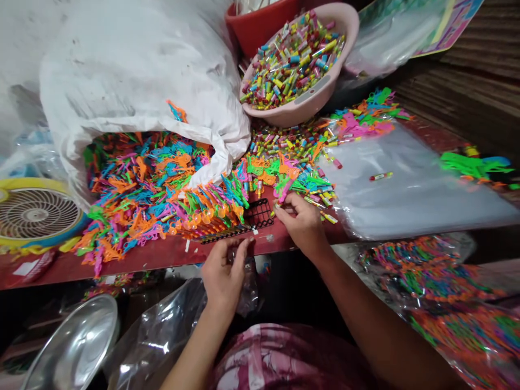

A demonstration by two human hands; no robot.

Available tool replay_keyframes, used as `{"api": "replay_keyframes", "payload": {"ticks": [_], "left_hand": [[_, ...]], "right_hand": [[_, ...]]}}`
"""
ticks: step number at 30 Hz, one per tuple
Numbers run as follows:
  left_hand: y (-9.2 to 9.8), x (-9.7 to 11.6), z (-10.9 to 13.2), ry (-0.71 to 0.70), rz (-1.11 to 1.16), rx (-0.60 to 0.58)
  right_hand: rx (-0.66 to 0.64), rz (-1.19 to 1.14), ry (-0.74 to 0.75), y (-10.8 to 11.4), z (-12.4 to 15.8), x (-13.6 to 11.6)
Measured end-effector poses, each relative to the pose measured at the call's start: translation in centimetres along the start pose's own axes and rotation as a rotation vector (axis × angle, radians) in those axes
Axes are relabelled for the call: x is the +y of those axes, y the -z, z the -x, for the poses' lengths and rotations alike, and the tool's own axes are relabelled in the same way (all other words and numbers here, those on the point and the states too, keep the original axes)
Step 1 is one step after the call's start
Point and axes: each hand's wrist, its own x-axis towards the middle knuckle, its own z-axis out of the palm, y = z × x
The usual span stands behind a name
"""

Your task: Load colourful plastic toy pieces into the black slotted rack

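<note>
My left hand is at the front edge of the red table, fingers curled on a small clear plastic bag that hangs below the edge. My right hand rests on the table with fingers pinched on a small coloured tube at the edge of a pile of coloured tubes and plastic toys. A black plastic grid piece lies just left of my right hand, next to a black comb-like strip.
A big white sack spills coloured plastic toys over the table's left half. A pink basin full of coloured tubes stands behind, with a red tub. Clear bags lie right; a small fan left; a steel bowl below.
</note>
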Motion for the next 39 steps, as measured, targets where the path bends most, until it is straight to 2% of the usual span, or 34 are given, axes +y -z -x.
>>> {"api": "replay_keyframes", "payload": {"ticks": [4,7,10,14,17,19,21,25,28,32,39], "left_hand": [[0.2,-1.5,0.1,0.229,0.140,0.032],[0.5,-2.4,-0.2,0.309,0.183,0.052],[1.1,-3.0,-0.6,0.343,0.112,0.064],[1.8,-3.5,-1.3,0.331,0.054,0.060],[1.8,-3.3,-1.8,0.342,-0.113,0.062],[1.5,-2.9,-2.1,0.377,-0.270,0.050],[1.2,-2.5,-2.5,0.392,-0.401,0.040],[1.1,-2.4,-3.2,0.366,-0.515,0.026],[1.9,-3.2,-3.7,0.393,-0.557,0.006],[3.9,-5.5,-4.5,0.353,-0.516,-0.057],[7.0,-9.4,-7.1,0.194,-0.249,-0.287]], "right_hand": [[-0.126,0.138,0.048,0.0,-0.4,0.0],[-0.143,0.201,0.086,-0.1,0.5,-0.5],[-0.216,0.204,0.076,-0.6,2.3,-1.4],[-0.329,0.185,0.117,-1.4,5.0,-2.3],[-0.388,0.031,0.143,-1.5,6.0,-2.6],[-0.416,-0.100,0.094,-1.0,5.7,-2.5],[-0.392,-0.166,0.032,-0.2,4.8,-2.3],[-0.283,-0.076,0.005,0.7,2.6,-1.2],[-0.326,-0.024,0.005,0.4,1.7,-0.4],[-0.398,0.007,0.058,-0.5,1.6,-0.6],[-0.507,-0.002,0.043,-1.7,1.2,-1.9]]}}
